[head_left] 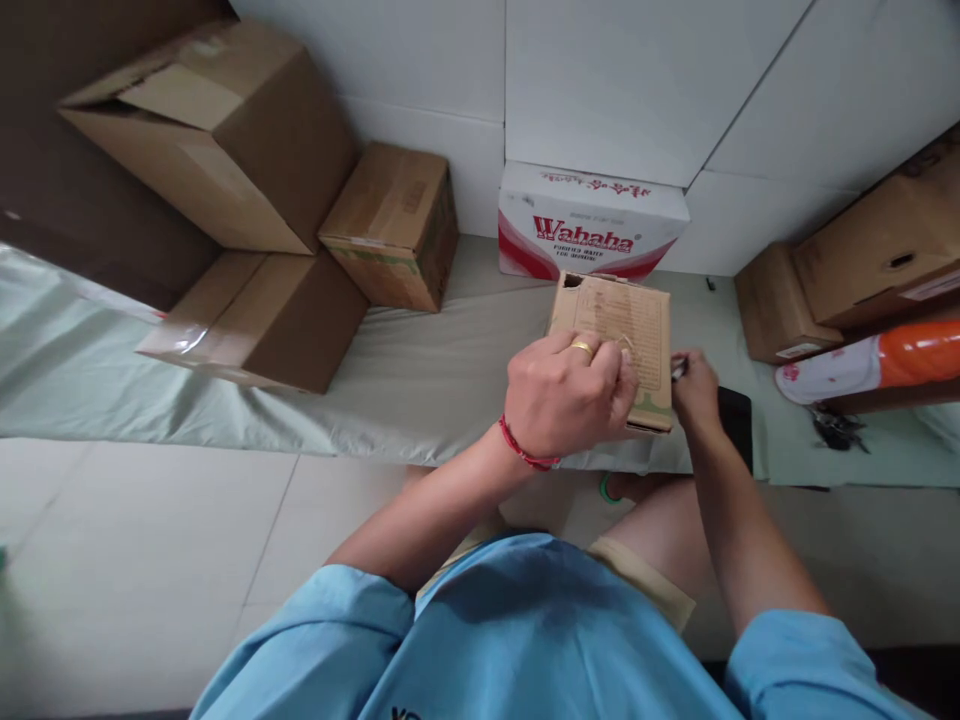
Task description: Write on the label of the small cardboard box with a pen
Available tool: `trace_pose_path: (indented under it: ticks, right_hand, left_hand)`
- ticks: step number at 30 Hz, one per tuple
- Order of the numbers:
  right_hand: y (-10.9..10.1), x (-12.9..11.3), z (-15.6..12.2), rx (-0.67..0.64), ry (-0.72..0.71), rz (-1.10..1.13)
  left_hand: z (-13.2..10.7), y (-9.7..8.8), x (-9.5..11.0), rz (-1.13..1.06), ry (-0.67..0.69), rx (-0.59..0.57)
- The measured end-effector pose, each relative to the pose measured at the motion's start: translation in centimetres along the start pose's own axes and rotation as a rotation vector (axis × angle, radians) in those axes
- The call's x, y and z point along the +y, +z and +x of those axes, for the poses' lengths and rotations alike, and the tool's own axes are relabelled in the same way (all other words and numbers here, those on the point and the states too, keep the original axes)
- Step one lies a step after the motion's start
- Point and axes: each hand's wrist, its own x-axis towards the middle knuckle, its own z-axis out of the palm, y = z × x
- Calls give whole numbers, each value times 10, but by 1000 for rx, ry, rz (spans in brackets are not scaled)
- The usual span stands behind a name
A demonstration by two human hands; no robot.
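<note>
A small cardboard box (pixel 651 325) with brown tape and faint print stands in front of me, a dark hole at its top left corner. My left hand (pixel 566 385), with a gold ring and a red cord bracelet, is closed against the box's near face, its curled fingers holding it. To the right of the box, my right hand (pixel 696 385) is closed round a small, slim, dark-and-white object (pixel 679 368), close to the box's side. Most of that object is hidden in my fingers, so its kind does not show. Partly behind my right wrist lies a flat black object (pixel 739 425).
Behind the box stands a white and red Wahaha carton (pixel 592 225). Several cardboard boxes (pixel 281 310) are stacked at left; more cartons (pixel 780 300) stand at right, near an orange and white roll (pixel 870 365) and keys (pixel 836 430). A pale green cloth (pixel 442 385) covers the surface.
</note>
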Motion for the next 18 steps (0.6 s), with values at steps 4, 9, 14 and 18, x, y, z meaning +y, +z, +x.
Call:
trace_pose_path:
  ticks: [4, 9, 14, 18]
  right_hand:
    - [9, 38, -31, -90, 125, 8]
    - [4, 42, -38, -108, 140, 139]
    - [-4, 9, -76, -226, 51, 466]
    - [-3, -37, -109, -380, -92, 1005]
  left_hand:
    - [2, -7, -3, -149, -53, 78]
    - [-22, -14, -23, -341, -338, 207]
    - [-74, 7, -49, -574, -544, -42]
    - [-89, 20, -47, -694, -415, -214]
